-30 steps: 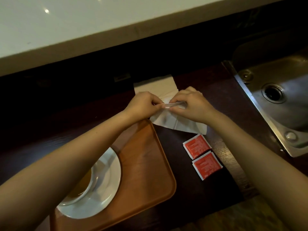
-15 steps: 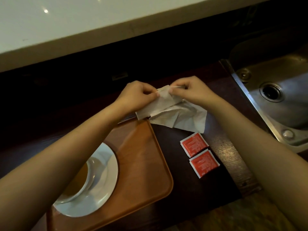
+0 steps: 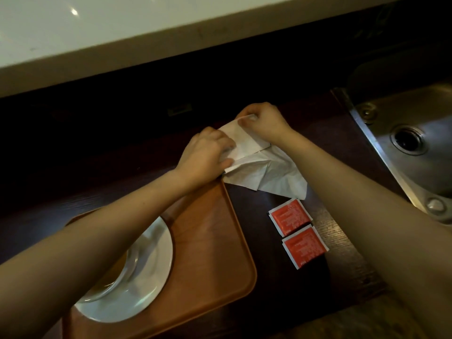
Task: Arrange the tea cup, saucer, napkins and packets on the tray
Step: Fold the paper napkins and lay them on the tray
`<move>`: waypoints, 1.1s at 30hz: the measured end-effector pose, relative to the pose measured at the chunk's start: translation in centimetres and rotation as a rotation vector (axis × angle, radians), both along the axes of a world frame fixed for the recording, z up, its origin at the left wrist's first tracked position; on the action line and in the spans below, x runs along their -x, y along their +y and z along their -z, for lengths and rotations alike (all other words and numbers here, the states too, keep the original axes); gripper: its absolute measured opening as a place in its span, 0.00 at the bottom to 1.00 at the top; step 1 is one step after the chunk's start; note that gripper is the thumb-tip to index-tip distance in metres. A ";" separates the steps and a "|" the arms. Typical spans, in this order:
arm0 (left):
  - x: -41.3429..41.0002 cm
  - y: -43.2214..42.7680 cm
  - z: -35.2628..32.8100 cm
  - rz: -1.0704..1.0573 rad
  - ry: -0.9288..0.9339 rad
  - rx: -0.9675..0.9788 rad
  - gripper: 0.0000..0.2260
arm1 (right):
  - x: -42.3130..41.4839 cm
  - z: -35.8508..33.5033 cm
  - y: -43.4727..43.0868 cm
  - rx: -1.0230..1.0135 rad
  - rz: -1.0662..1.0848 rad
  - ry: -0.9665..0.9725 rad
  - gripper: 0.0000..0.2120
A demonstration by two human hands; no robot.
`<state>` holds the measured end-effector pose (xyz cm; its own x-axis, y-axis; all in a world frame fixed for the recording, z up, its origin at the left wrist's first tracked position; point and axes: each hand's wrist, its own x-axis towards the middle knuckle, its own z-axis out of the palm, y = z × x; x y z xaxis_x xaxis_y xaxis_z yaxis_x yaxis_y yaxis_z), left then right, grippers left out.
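Pinching white napkin; red packets' print illegible.

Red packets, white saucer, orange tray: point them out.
Upper red square packet (image 3: pixel 290 217), head view, its middle.
Lower red square packet (image 3: pixel 304 246), head view, its middle.
White round saucer (image 3: pixel 151 272), head view, bare rim.
Orange plastic tray (image 3: pixel 215 241), head view, bare floor.

Both forearms are extended forward and converge, bare to the frame edge. The left hand is held palm down, fingers curled and closed on the napkin. The right hand is pinched on its far corner, wrist bent.
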<state>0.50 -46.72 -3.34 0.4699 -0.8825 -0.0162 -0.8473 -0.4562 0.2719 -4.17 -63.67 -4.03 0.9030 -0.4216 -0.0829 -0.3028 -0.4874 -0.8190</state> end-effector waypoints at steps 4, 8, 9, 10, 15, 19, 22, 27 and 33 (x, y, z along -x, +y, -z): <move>0.0 0.5 0.6 0.045 -0.032 -0.048 0.16 | -0.1 0.8 -0.3 0.155 -0.015 0.034 0.09; -0.2 0.4 0.7 0.041 -0.072 -0.026 0.09 | 0.8 1.0 -0.5 0.354 -0.106 0.015 0.19; -0.2 0.4 0.6 0.040 -0.066 -0.019 0.09 | 1.2 0.8 -0.5 0.382 -0.148 -0.024 0.20; -0.3 0.3 0.5 0.041 -0.059 -0.009 0.09 | 1.7 0.7 -0.6 0.393 -0.196 -0.053 0.19; -1.1 0.0 -0.2 -0.025 0.022 0.059 0.11 | 3.5 0.2 -1.1 0.346 -0.392 0.003 0.15; -1.5 -0.3 -1.2 -0.161 0.157 0.189 0.10 | 3.9 -0.1 -1.4 0.325 -0.321 0.014 0.12; -1.6 -0.2 -2.4 -0.236 0.242 0.327 0.10 | 3.9 -1.3 -1.5 0.150 -0.149 -0.069 0.08; -1.0 1.3 -5.3 -0.399 0.558 0.529 0.07 | 3.6 -4.7 -0.9 -0.165 -0.051 -0.195 0.09; 3.7 5.4 -7.3 -0.511 0.764 0.677 0.09 | 3.0 -8.0 2.0 -0.316 -0.140 -0.116 0.08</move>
